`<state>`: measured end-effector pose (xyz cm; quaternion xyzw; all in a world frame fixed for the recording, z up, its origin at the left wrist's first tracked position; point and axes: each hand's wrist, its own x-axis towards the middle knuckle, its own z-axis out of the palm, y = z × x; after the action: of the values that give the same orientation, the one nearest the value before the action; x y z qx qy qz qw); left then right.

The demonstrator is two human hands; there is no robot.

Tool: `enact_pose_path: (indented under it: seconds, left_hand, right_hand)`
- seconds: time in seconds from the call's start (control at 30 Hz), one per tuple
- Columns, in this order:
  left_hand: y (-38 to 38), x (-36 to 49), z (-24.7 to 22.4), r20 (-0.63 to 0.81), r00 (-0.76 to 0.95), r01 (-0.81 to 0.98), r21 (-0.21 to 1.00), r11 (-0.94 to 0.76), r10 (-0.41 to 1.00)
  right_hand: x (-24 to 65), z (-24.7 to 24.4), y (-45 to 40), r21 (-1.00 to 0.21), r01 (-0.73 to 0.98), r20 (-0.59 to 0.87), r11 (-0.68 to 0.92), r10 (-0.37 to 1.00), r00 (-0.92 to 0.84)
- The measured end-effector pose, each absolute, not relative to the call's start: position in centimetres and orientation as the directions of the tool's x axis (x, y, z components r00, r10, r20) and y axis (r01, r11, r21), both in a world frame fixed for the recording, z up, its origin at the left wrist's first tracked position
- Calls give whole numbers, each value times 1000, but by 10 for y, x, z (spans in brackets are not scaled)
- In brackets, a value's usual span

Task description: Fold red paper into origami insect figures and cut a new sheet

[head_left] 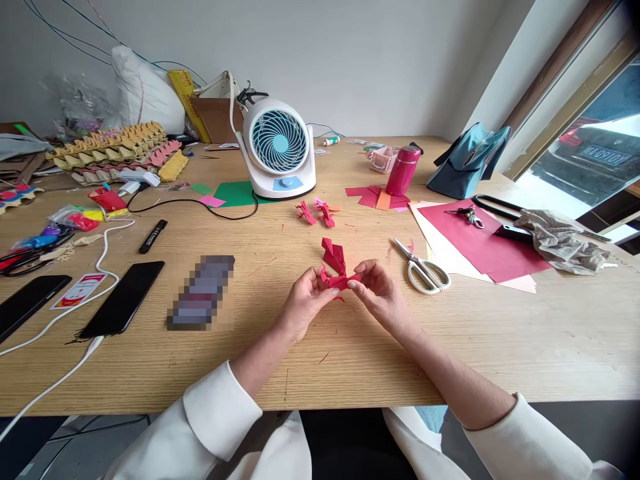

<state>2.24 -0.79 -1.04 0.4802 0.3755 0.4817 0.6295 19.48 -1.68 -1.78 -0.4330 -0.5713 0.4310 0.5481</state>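
Note:
A folded piece of red paper (pixel 338 282) is stretched between my two hands above the wooden table. My left hand (pixel 306 299) pinches its left end, and my right hand (pixel 381 293) pinches the right end between thumb and fingers. Just beyond the fingers shows another folded red paper piece (pixel 333 255); whether the two are joined I cannot tell. Farther back lie two small folded red paper figures (pixel 316 213). White-handled scissors (pixel 426 270) rest to the right of my right hand, blades pointing away and left. Thin red paper scraps are scattered around.
A white fan (pixel 280 143) stands at the back. To the right are a pink bottle (pixel 403 171), red paper sheets (pixel 480 243), keys (pixel 467 215) and a blue bag (pixel 465 163). Phones (pixel 125 297), a black marker (pixel 153 237) and a white cable (pixel 106 243) lie left.

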Motion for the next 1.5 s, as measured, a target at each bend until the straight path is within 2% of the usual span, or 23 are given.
enact_pose_path:
  seconds: [0.07,0.17,0.27,0.37,0.47,0.7,0.8,0.9,0.97,1.03,1.33,1.5]
  left_hand:
    - [-7,22,-11,-16,160,-313,947,67,987]
    - [-6,21,-12,-57,85,-364,928,84,995]
    - [-9,24,-13,-59,102,-383,919,93,993]
    - [-13,30,-15,-25,129,-370,926,71,991]
    - [-15,35,-19,-22,145,-326,943,69,989]
    - [-12,34,-22,4,198,-254,966,47,980]
    - [-6,23,-19,74,167,-111,992,-56,983]
    - [-1,12,-14,272,176,225,924,-307,946]
    - [0,9,-13,375,197,307,854,-420,906]
    - [-1,10,-13,409,196,328,829,-453,891]
    - [-2,17,-18,212,202,257,930,-261,956]
    - [-3,19,-21,144,232,129,976,-177,962]
  right_hand:
    - [195,-16,-20,-949,107,301,295,952,47]
    - [192,-17,-23,-960,150,239,238,971,-11]
    - [187,-19,-20,-989,52,137,141,987,-85]
    - [184,-21,-17,-995,-72,81,76,994,-73]
    - [184,-22,-16,-993,-109,52,46,997,-51]
    - [192,-21,-14,-980,117,155,159,987,-43]
    - [199,-21,-11,-947,222,240,234,971,0]
    - [204,-21,-9,-922,279,275,267,961,-10]
    - [204,-20,-10,-916,297,263,269,963,-61]
    - [202,-18,-12,-912,309,247,269,963,-110]
    - [203,-16,-11,-927,318,181,201,979,-92]
    - [201,-14,-12,-931,308,170,197,979,-114]
